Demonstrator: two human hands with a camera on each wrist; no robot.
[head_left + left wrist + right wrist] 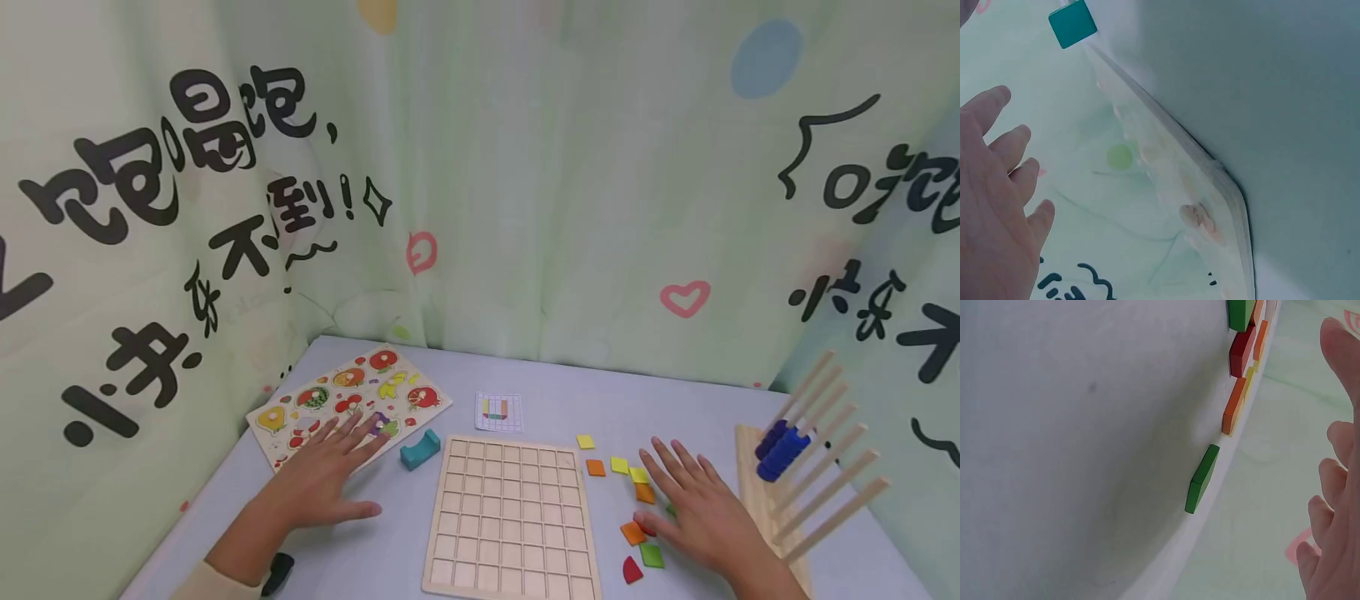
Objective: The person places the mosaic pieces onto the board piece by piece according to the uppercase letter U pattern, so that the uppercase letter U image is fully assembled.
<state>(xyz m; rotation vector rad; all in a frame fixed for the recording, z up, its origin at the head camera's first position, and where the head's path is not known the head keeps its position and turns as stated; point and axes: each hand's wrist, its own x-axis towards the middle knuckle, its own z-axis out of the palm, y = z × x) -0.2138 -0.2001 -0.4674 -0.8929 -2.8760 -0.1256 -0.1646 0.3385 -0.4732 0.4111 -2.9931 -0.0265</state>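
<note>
My left hand [324, 473] is spread with fingers extended over the near edge of a fruit picture board [315, 417], holding nothing. A teal curved block [420, 450] lies just right of it. My right hand [699, 510], fingers also apart and nothing in its grasp, hovers above a scatter of coloured tiles: an orange tile [633, 533], a green tile [652, 555], a yellow tile [619, 465] and a red quarter-round piece [632, 570]. Between the hands lies a wooden grid board [517, 517]. In the right wrist view a green tile [1202, 479] lies apart from the hand.
Behind the grid is a small pattern card [498, 412]. At the right stands a wooden rack [750, 458] with several upright pegs and dark blue pieces [782, 450]. A black object [278, 573] sits by the left forearm. Printed curtains [525, 183] surround the table.
</note>
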